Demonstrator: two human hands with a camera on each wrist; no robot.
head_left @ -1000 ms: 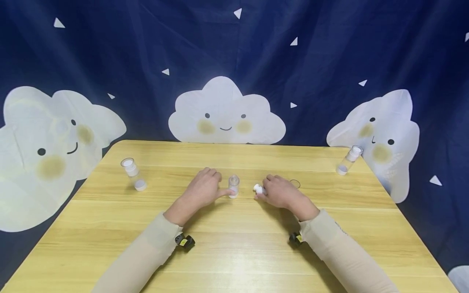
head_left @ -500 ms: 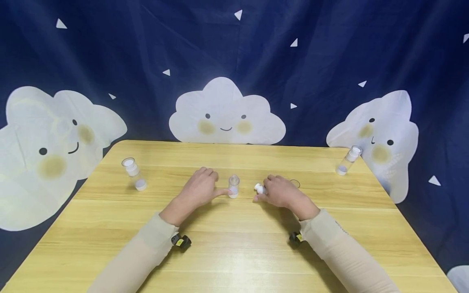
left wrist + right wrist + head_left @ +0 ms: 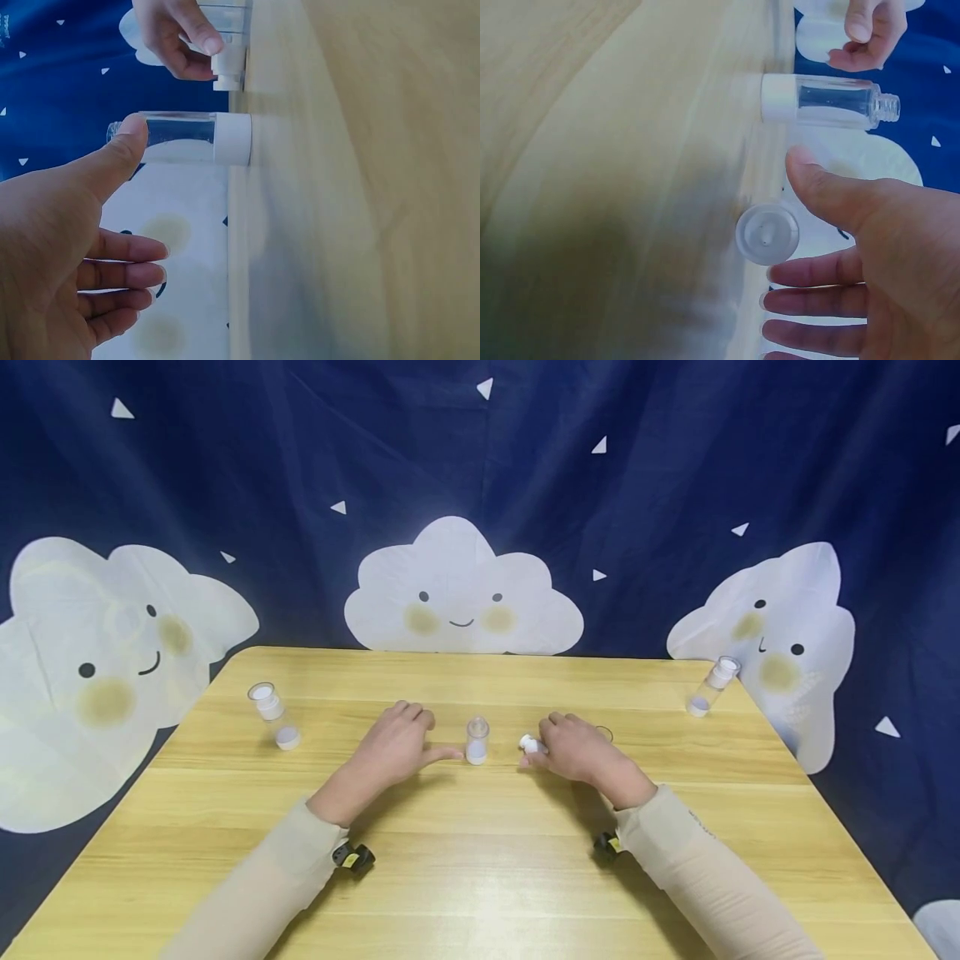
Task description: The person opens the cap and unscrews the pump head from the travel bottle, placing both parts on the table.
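Note:
A clear bottle (image 3: 477, 742) with a white base stands upright, uncapped, near the table's middle; its threaded neck (image 3: 889, 107) shows in the right wrist view. To its left is my left hand (image 3: 393, 747), thumb stretched toward the bottle and a small gap between them, other fingers loosely bent around nothing. My right hand (image 3: 577, 750) is right of the bottle, thumb and fingers spread apart. Beside its fingertips a white pump top (image 3: 529, 744) lies on the table; the right wrist view shows its round end (image 3: 767, 234). Whether the fingers touch it I cannot tell.
Similar bottles with white collars stand at the far left (image 3: 275, 718) and far right (image 3: 712, 687) of the wooden table (image 3: 480, 852). A thin clear rim (image 3: 606, 733) shows behind my right hand. A dark blue cloud-print curtain (image 3: 300, 460) hangs behind.
My left hand has drawn back to the left, its thumb moving off the bottle. The bottle still stands. My right hand and the pump top have barely moved.

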